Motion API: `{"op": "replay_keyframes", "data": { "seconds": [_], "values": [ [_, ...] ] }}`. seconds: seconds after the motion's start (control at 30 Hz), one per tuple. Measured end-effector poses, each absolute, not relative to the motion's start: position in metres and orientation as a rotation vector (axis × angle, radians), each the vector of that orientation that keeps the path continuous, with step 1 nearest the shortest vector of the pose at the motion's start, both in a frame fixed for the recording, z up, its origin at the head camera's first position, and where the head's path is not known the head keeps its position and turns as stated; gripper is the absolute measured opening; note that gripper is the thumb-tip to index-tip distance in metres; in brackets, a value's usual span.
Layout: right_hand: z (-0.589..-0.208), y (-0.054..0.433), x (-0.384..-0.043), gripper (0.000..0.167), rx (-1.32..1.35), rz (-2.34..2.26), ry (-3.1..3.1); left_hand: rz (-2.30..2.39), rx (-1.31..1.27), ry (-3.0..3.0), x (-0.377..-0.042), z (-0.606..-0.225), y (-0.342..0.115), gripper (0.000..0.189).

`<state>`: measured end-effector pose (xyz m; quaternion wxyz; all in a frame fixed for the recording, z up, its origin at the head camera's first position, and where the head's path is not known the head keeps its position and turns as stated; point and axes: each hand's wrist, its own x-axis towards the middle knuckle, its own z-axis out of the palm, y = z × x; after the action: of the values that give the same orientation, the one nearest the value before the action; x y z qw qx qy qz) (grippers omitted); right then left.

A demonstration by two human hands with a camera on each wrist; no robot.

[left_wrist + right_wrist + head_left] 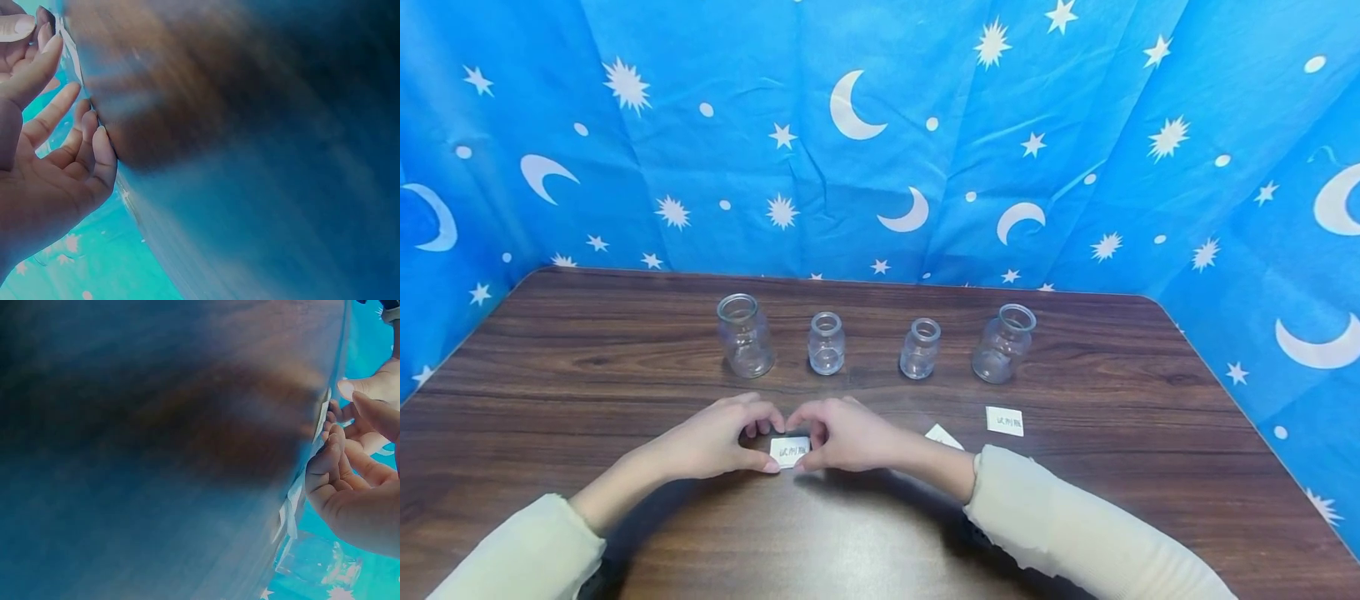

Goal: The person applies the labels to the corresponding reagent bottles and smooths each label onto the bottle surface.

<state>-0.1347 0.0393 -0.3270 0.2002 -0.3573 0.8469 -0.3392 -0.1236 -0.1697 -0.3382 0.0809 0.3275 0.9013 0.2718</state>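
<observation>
Dark wood surface (625,350), lower centre: your left hand (715,442) and right hand (850,435) pinch the label (789,451) flat between them, long axis left-right, equally near.

Both hands meet at the middle of the dark wooden table (550,375). The left hand (718,440) and the right hand (844,435) pinch a small white label (789,451) between thumbs and fingertips. Behind them stand four empty glass jars (826,342) in a row. Two more white labels (1003,421) lie to the right.
</observation>
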Motion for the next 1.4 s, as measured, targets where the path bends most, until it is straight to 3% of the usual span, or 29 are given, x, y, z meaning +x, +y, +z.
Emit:
{"op": "replay_keyframes", "data": {
  "seconds": [1.4],
  "values": [
    [-0.3352,0.0333,-0.1317,0.031,-0.975,-0.838,2.501,0.840,0.995,2.708,-0.1216,-0.3395,-0.1634,0.031]
  ]
}}
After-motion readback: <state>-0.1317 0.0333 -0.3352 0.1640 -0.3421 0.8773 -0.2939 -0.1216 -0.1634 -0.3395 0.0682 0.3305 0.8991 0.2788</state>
